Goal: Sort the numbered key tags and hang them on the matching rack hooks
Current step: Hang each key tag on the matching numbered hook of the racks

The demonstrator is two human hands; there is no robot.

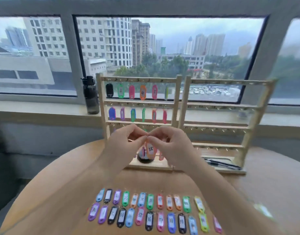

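Both my hands are raised in front of the left wooden rack (pixel 139 102). My left hand (pixel 123 143) and my right hand (pixel 169 143) pinch the small metal ring of an orange key tag (pixel 150 150) marked 25, which hangs between them. The left rack's top two rows carry several coloured tags; my hands hide its lower rows. The right wooden rack (pixel 220 106) shows bare hooks. Two rows of several numbered tags (pixel 146 211) lie on the round wooden table (pixel 61 184) near me.
A dark water bottle (pixel 90 95) stands on the window sill left of the racks. A black pen (pixel 220 162) lies on the right rack's base. A dark round object sits on the left rack's base behind the held tag.
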